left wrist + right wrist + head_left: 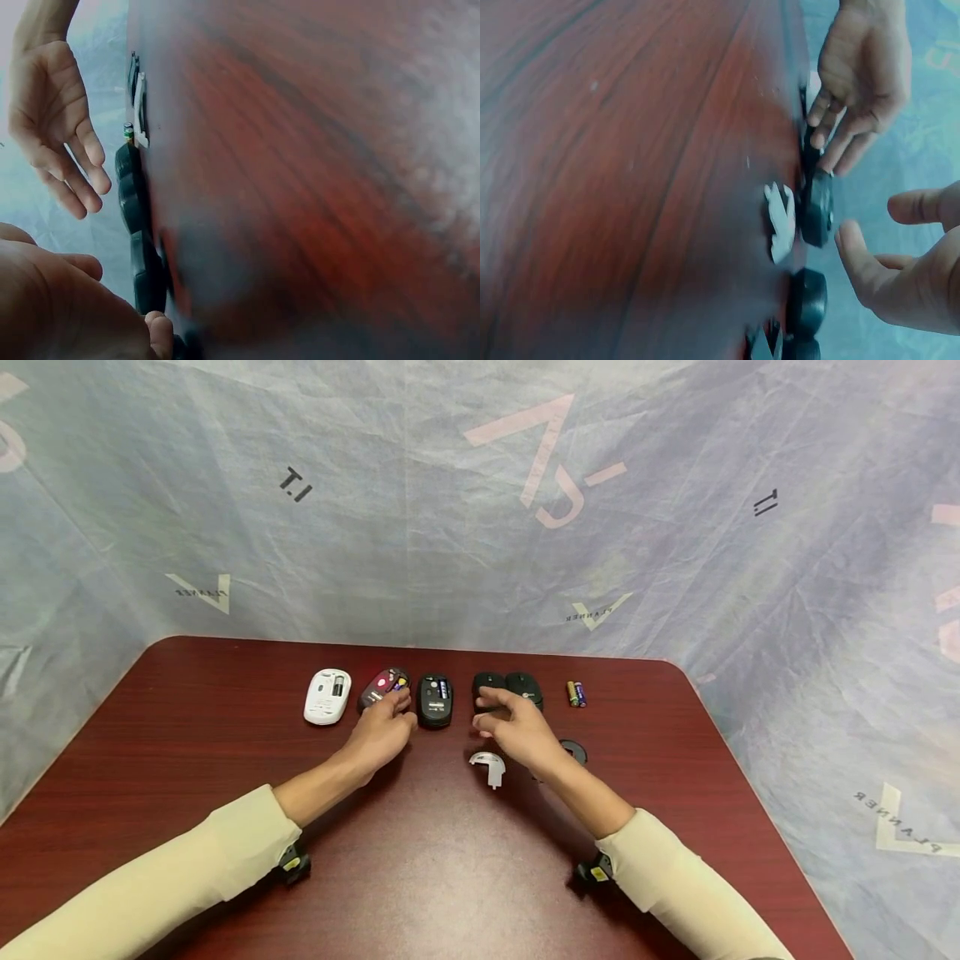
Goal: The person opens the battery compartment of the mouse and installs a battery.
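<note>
My left hand (378, 735) is at a dark red mouse (373, 692) lying underside up, its fingers over the mouse's near right part. Whether they touch it is hard to tell. A battery shows in that mouse's compartment. To the right lies a black mouse (435, 712), also underside up, with its compartment uncovered and a battery inside. Over two more black mice (524, 685) hovers my right hand (521, 731), thumb and fingers apart and nothing between them. In the left wrist view the right hand (52, 112) has loosely extended fingers.
A white mouse (323, 703) with an uncovered battery compartment lies at the left. Two loose batteries (576, 694) are at the right. A silver-grey cover (492, 767) lies nearer the middle, and a dark cover (576, 750) is partly hidden by the right wrist.
</note>
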Demonstrator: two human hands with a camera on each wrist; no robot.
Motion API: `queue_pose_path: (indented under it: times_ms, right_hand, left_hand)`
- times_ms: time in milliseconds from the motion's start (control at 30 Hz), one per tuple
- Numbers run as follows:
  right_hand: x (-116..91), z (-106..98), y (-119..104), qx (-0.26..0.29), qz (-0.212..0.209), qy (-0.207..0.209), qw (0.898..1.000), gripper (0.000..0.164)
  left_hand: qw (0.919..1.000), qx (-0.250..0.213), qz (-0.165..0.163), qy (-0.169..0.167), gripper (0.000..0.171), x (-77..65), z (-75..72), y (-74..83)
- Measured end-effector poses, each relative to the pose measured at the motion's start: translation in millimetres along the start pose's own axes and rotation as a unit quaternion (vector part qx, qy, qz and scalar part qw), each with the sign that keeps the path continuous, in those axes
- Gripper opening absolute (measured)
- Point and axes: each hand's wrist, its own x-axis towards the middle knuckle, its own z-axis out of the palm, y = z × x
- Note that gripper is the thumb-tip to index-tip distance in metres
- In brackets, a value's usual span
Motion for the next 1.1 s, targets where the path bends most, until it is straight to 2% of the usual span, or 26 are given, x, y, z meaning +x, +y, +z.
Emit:
queue_pose_path:
  times_ms: [67,267,300,467,500,533,767,867,1100]
  right_hand:
    - [-1,-7,2,-0.009,-0.003,0.014,1.0,0.061]
    - [-4,-23,6,-0.002,-0.004,0.036,0.999,0.063]
    - [-4,-24,6,0.003,-0.004,0.037,0.999,0.064]
    - [2,-28,9,0.017,-0.007,0.05,0.999,0.067]
    - [4,-28,10,0.02,-0.007,0.052,0.998,0.067]
    - [6,-28,11,0.024,-0.007,0.052,0.998,0.068]
    - [26,-24,17,0.064,-0.001,0.044,0.997,0.067]
    - [32,-23,18,0.063,0.001,0.045,0.997,0.068]
    - [37,-24,18,0.022,0.01,0.054,0.998,0.07]
  left_hand:
    - [1.0,0.004,0.006,0.006,0.075,-0.7,0.5,0.9]
    - [0.9996,-0.005,0.026,0.002,0.071,-26.1,1.3,37.9]
    - [0.9988,-0.006,0.048,0.013,0.07,-24.3,3.8,35.5]
    - [0.9953,-0.039,0.087,0.021,0.067,-21.9,20.4,49.6]
    - [0.9948,-0.051,0.086,0.018,0.067,-20.0,24.9,51.8]
    - [0.9954,-0.063,0.071,0.01,0.068,-20.8,29.0,60.0]
    - [0.991,-0.128,0.034,-0.019,0.069,-4.4,56.8,74.2]
    - [0.9919,-0.122,0.024,-0.023,0.069,2.1,62.8,76.3]
    - [0.994,-0.102,0.011,-0.039,0.075,11.6,72.7,72.8]
